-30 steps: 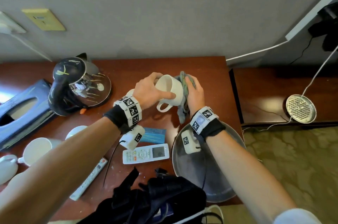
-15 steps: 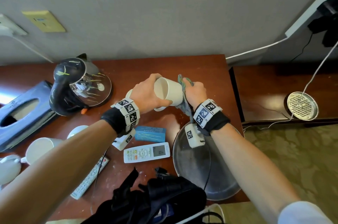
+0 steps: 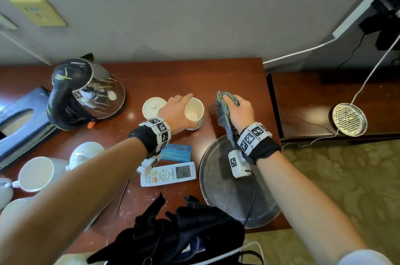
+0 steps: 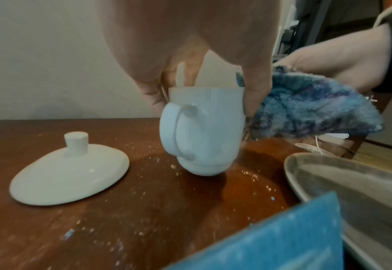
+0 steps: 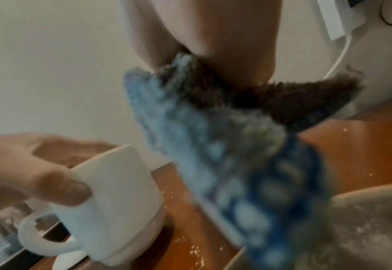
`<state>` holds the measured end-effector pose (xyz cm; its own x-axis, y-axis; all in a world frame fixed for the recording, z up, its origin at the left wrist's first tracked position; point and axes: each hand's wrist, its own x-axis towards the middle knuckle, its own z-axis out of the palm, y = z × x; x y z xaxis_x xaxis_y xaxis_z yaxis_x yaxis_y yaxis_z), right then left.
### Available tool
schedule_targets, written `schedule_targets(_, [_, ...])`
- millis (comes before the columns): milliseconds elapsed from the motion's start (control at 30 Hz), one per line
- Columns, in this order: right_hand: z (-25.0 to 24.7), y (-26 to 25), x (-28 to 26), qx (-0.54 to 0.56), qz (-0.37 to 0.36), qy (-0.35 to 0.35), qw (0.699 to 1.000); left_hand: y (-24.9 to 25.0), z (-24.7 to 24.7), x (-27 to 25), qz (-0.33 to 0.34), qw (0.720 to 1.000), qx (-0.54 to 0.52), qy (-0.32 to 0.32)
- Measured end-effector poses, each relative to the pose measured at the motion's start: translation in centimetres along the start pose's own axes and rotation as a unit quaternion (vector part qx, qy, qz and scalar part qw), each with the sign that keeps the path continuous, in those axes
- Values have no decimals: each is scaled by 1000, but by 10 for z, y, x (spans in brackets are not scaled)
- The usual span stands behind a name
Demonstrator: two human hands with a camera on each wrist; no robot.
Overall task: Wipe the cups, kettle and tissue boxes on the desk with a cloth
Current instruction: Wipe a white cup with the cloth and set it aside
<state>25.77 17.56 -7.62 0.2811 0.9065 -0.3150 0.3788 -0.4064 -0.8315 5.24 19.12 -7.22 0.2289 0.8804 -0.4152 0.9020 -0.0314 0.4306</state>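
My left hand (image 3: 184,111) grips a white cup (image 3: 195,109) by its rim from above. The cup (image 4: 204,135) is upright with its base at the desk and its handle toward me. Its white lid (image 3: 153,108) lies just left of it. My right hand (image 3: 234,104) holds a bunched blue-grey cloth (image 3: 226,111) a little to the right of the cup, apart from it. The cloth (image 5: 213,137) hangs down over the tray's edge. The black and glass kettle (image 3: 82,89) and a dark tissue box (image 3: 19,122) stand at the left.
Further white cups (image 3: 35,172) and a lid (image 3: 86,153) sit at the near left. A remote (image 3: 168,174) and a blue card (image 3: 176,152) lie before me, beside a round metal tray (image 3: 216,195). A black bag (image 3: 173,232) fills the near edge. A metal strainer (image 3: 349,118) rests on the lower shelf at the right.
The cup was held up on its side between both hands, the cloth against it. My left hand has brought it down upright to the desk; my right hand has drawn the cloth off to the right.
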Motion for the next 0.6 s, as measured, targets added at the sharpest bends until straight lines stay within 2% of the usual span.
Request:
schedule_targets(133, [15,4,4,15,10,-34,999,-2,10,2,-12,999,-37,11])
schedule_targets(267, [38,5,5,8,-3,-82,997,-4,9,4,11,998,-63,5])
schedule_targets(367, [56,0,8,44,7,-121,992,-10,7,5,7,996,-87,6])
schedule_targets(500, [66,-6,13,68,43,-142,987,-12,7,4,25,999,-44,4])
schedule_targets(600, [64,-3,13,13,35,-129,991,-6,7,4,40,999,-14,7])
